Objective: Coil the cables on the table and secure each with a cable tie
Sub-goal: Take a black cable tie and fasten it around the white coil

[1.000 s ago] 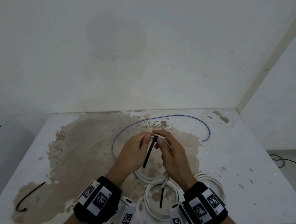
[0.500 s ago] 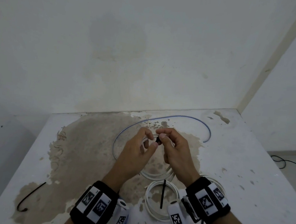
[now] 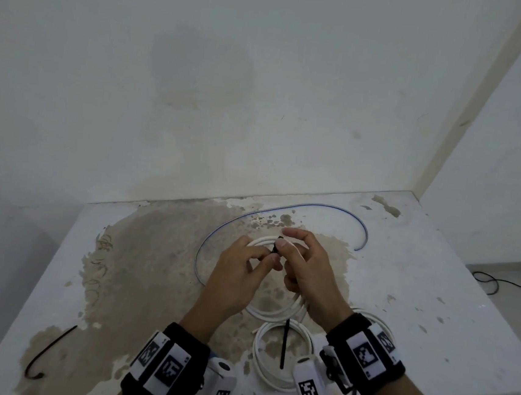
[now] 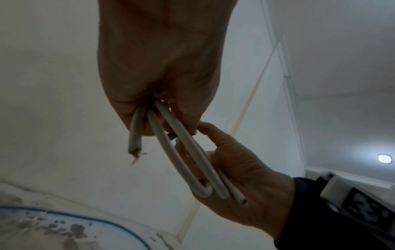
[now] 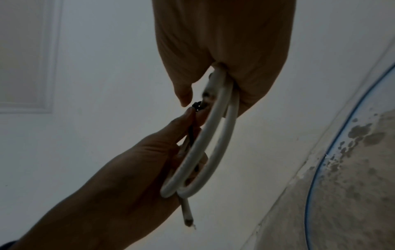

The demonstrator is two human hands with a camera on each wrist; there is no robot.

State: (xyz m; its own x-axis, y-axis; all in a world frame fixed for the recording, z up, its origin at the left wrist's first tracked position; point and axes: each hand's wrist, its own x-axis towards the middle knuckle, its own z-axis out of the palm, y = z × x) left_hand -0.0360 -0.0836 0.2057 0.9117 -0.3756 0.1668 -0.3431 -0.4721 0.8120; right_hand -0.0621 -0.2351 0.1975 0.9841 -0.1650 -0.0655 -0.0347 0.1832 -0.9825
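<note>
Both hands hold a white cable coil (image 3: 273, 314) above the table (image 3: 433, 309). My left hand (image 3: 271, 255) pinches a black cable tie (image 3: 275, 247) at the top of the coil. Its other fingers curl round the white loops (image 4: 188, 152). My right hand (image 3: 283, 239) meets it at the tie and grips the same loops (image 5: 213, 135). In the right wrist view the left fingertips (image 5: 189, 111) pinch the tie (image 5: 196, 105) against the cable. One frayed cable end (image 4: 134, 148) sticks out below the left hand.
A second white coil (image 3: 258, 356) with a black tie (image 3: 284, 343) lies near the table's front edge. A third coil (image 3: 382, 323) is partly hidden by my right wrist. A loose blue-striped cable (image 3: 315, 206) curves along the back. A spare black tie (image 3: 50, 352) lies front left.
A second ago the tie's long black tail hung down between the hands. Now only a short black piece shows at the fingertips. Both hands have risen slightly.
</note>
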